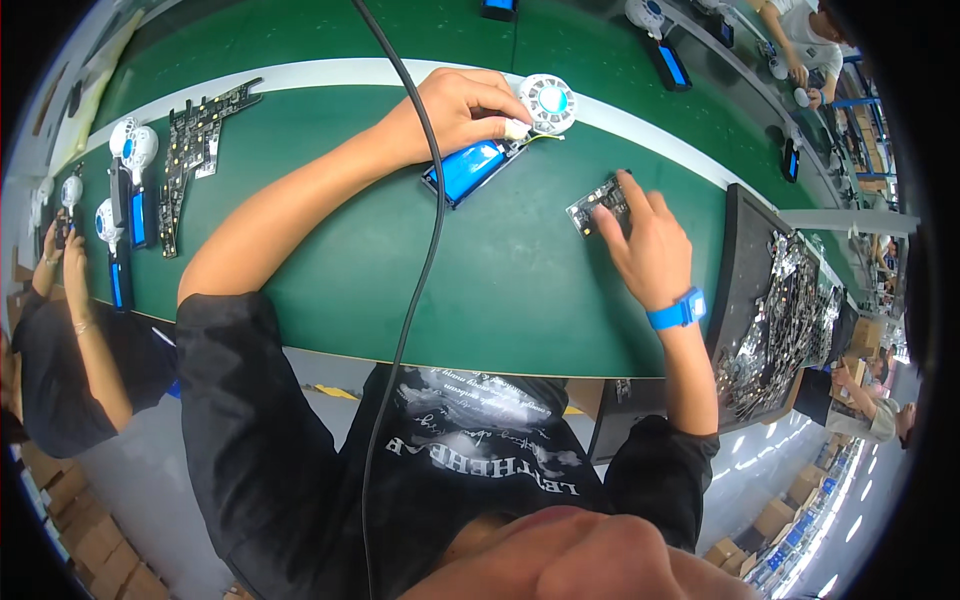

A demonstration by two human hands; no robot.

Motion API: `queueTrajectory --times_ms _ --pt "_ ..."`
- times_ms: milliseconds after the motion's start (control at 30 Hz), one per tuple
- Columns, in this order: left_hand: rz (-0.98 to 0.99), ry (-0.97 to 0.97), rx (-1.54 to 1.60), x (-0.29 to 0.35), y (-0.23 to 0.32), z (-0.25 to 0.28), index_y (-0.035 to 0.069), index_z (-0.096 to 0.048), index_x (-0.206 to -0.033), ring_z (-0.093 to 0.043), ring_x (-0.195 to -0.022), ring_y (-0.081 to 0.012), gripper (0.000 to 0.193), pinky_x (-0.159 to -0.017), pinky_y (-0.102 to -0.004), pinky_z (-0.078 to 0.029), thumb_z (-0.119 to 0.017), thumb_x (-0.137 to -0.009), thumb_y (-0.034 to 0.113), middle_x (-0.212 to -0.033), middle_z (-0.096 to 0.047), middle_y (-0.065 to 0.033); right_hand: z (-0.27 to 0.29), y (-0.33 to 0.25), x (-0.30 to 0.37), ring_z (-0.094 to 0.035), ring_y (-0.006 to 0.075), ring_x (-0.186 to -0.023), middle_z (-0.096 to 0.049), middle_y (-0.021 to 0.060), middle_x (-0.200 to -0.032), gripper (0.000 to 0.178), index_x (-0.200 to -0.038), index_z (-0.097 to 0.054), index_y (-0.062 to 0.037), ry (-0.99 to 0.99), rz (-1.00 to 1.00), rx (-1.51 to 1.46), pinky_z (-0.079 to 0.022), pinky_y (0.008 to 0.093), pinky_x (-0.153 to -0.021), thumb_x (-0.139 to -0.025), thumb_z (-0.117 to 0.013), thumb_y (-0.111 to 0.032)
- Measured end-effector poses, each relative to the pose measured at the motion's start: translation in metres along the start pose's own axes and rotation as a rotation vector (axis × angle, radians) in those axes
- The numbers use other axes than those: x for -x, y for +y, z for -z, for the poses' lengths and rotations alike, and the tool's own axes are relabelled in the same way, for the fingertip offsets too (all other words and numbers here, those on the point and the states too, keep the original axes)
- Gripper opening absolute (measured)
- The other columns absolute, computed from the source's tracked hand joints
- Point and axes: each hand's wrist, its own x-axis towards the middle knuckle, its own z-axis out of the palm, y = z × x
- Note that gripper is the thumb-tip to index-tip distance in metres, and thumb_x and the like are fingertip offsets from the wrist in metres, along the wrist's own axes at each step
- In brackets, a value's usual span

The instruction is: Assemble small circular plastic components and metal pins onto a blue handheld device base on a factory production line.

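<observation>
A partly open handheld fan lies on the green worktop (480,270), with a round white head (551,104) and a blue battery (468,172) in its dark handle. My left hand (462,115) is closed at the fan's neck, thumb and fingers pinching where head meets handle; a white cover wraps one fingertip. A thin yellowish wire shows beside the neck. To the right, my right hand (648,245) grips a small dark circuit board (598,207) between thumb and fingers, low over the worktop. Its right part is hidden under the fingers.
A black cable (436,190) hangs across the view. Joined circuit boards (190,150) and several fans (138,160) lie at the left, near a co-worker's hands (70,250). A black tray (735,250) of boards stands right. More fans sit on the green conveyor belt (590,45) beyond.
</observation>
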Motion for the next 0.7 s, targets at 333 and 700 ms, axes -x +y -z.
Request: queueTrajectory --times_ms 333,700 --pt "-0.207 0.115 -0.157 0.010 0.029 -0.011 0.001 -0.077 -0.095 -0.070 -0.072 -0.0176 0.015 -0.061 -0.0263 -0.054 -0.079 -0.081 0.004 -0.089 -0.074 -0.0081 -0.031 -0.017 -0.010 -0.068 0.0255 -0.092 -0.060 0.0153 -0.123 0.042 -0.141 -0.056 -0.0036 0.212 0.288 -0.606 -0.059 0.0342 -0.075 -0.100 -0.061 -0.011" --pt "-0.333 0.238 -0.447 0.013 0.034 -0.018 0.006 -0.075 -0.088 -0.071 -0.072 -0.0208 0.017 -0.060 -0.0303 -0.056 -0.082 -0.073 0.006 -0.085 -0.073 -0.0051 -0.054 -0.052 -0.020 -0.064 0.0169 -0.098 -0.053 0.0130 -0.132 0.042 -0.148 -0.049 0.0042 0.103 0.357 -1.252 -0.059 0.0293 -0.080 -0.107 -0.045 -0.004"
